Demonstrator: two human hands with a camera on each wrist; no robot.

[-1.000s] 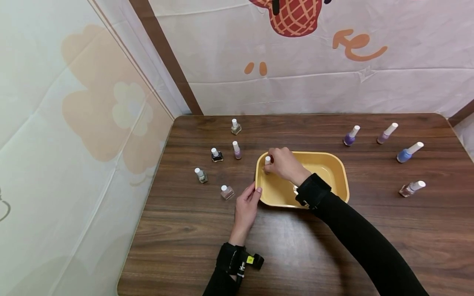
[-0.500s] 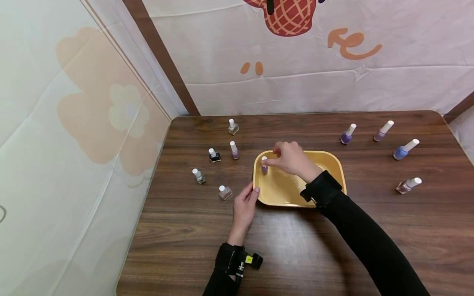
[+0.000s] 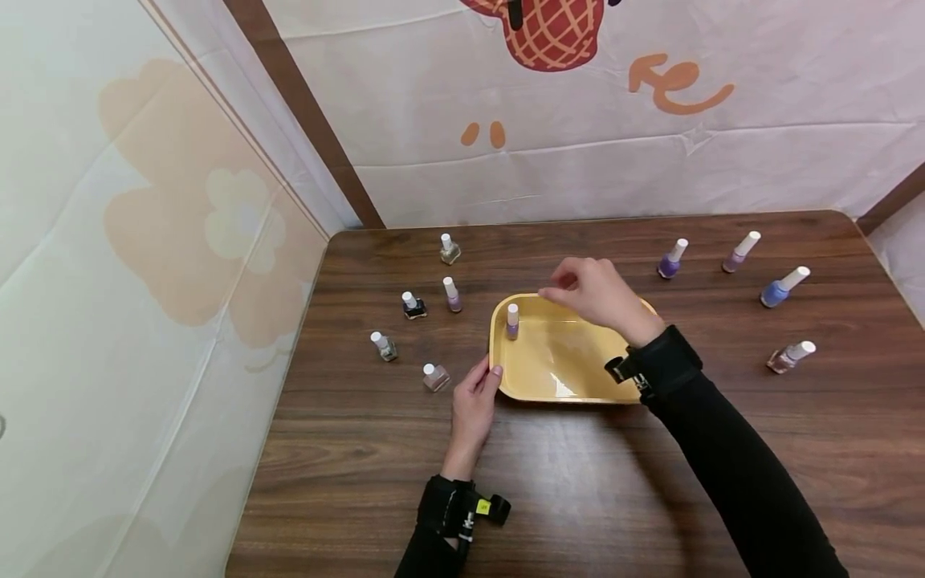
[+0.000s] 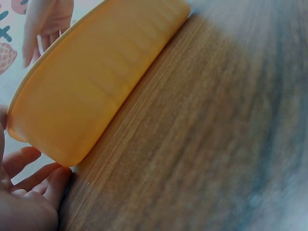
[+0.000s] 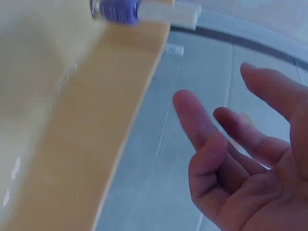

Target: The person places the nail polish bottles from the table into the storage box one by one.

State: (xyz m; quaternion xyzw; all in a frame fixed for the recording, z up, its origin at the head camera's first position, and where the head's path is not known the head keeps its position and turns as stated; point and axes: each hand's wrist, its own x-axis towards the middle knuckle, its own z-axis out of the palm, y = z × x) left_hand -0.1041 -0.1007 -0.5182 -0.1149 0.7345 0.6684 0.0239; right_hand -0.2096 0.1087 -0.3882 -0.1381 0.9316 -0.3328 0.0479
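Observation:
A yellow plastic tray sits on the wooden table, and a purple nail polish bottle with a white cap stands upright at its left end. My left hand holds the tray's front left corner, thumb at the rim and fingers against the outer wall low down. Over the tray's back rim hovers my right hand, its fingers apart and nothing between them. In the right wrist view the purple bottle appears beyond those loosely bent fingers.
Left of the tray stand several polish bottles, among them a black one and a lilac one. On the right are a dark purple bottle, a blue one and others. A printed cloth hangs behind the table.
The right hand has let go of the purple polish bottle, leaving it standing in the tray, and has moved up and to the right. The left hand keeps its place at the tray's corner.

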